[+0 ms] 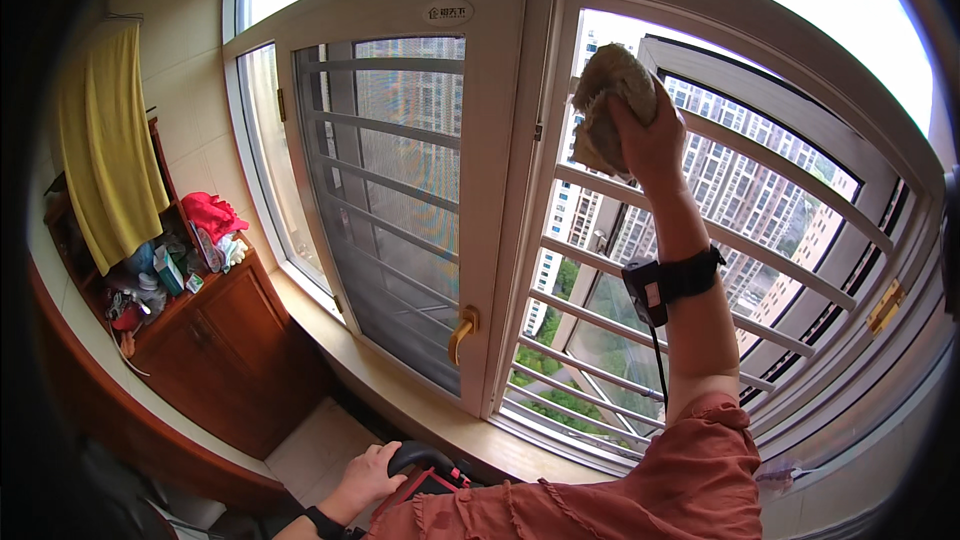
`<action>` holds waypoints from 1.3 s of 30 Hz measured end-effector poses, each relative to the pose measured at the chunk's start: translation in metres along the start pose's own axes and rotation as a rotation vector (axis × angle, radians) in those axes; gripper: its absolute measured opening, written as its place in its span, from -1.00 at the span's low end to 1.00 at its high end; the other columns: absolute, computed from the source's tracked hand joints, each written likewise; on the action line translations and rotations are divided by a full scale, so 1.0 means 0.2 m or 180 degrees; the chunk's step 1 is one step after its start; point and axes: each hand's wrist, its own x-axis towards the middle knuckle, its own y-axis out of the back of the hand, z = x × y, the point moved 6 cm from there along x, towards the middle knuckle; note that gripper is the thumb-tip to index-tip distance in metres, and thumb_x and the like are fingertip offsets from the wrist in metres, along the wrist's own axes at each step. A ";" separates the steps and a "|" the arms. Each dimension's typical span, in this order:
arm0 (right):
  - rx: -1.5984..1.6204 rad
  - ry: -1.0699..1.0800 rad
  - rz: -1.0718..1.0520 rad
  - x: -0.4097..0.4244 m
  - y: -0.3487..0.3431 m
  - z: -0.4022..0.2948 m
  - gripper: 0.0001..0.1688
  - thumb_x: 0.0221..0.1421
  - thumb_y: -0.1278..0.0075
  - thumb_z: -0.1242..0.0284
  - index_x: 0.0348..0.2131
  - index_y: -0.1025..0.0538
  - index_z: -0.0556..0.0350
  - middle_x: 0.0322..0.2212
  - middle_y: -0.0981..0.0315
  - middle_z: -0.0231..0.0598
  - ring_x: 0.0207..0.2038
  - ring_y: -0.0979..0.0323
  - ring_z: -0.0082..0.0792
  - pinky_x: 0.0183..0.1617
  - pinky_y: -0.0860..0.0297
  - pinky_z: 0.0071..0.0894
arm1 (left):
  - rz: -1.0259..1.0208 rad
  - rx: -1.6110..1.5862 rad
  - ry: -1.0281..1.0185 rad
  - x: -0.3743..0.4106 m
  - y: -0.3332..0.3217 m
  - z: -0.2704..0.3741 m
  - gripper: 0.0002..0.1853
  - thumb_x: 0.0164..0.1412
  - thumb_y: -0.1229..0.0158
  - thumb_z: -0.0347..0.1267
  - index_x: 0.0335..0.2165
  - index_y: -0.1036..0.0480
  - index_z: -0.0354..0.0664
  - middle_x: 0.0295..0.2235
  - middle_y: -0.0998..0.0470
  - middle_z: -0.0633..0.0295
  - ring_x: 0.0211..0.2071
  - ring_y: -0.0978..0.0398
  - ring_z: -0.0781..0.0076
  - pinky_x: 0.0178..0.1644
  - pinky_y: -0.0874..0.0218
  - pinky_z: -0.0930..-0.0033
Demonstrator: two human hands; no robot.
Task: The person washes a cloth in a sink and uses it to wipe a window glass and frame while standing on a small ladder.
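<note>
My right hand (651, 131) is raised high, gripping a bunched, dirty beige cloth (611, 94) in front of the upper part of the barred window opening. Horizontal metal bars (757, 244) cross that opening behind my forearm. Low at the bottom, my left hand (367, 474) has its fingers over the end of a curved black handle (424, 454) with red-trimmed parts below. What the handle belongs to is mostly hidden by my sleeve. Left of the opening is a screened window sash (495, 202) with a gold-coloured handle (463, 334).
A pale windowsill (442, 420) runs beneath the windows. At left, a reddish-brown wooden cabinet (217, 352) bears boxes, bags and a red cloth (212, 216). A yellow towel (112, 150) hangs above it. Outside the bars, an outer sash (757, 101) stands swung outward, with tall buildings beyond.
</note>
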 end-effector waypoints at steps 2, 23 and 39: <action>0.0023 0.0214 0.0138 0.19 -0.08 -0.11 -0.43 -0.17 -0.03 0.41 -0.07 -0.28 -0.05 -0.26 -0.36 -0.06 -0.20 -0.36 -0.12 -0.13 -0.28 -0.27 | 0.0055 -0.0012 -0.0034 0.01 0.01 0.02 -0.35 -0.20 -0.17 -0.13 -0.07 -0.20 -0.01 -0.29 -0.37 0.02 -0.28 -0.39 0.03 -0.20 -0.24 0.18; 0.0313 -0.1147 -0.1341 -1.02 -0.34 0.39 -0.49 -0.27 0.16 0.69 -0.20 -0.44 0.08 -0.30 -0.42 -0.07 -0.19 -0.39 -0.23 -0.09 -0.28 -0.42 | 0.0093 -0.0208 -0.0144 0.01 0.04 0.02 -0.43 -0.16 -0.08 -0.12 -0.11 -0.23 -0.03 -0.32 -0.37 0.00 -0.31 -0.40 0.01 -0.23 -0.26 0.15; -0.2334 0.2926 -0.0983 -0.10 -0.71 -0.39 -0.61 -0.21 0.07 0.54 -0.26 -0.45 -0.12 -0.12 -0.26 -0.31 -0.02 -0.16 -0.24 0.04 -0.08 -0.21 | 0.0328 -0.0283 -0.0085 -0.01 0.04 0.00 -0.44 -0.20 -0.18 -0.25 -0.13 -0.25 -0.06 -0.34 -0.38 0.05 -0.33 -0.41 0.07 -0.23 -0.26 0.19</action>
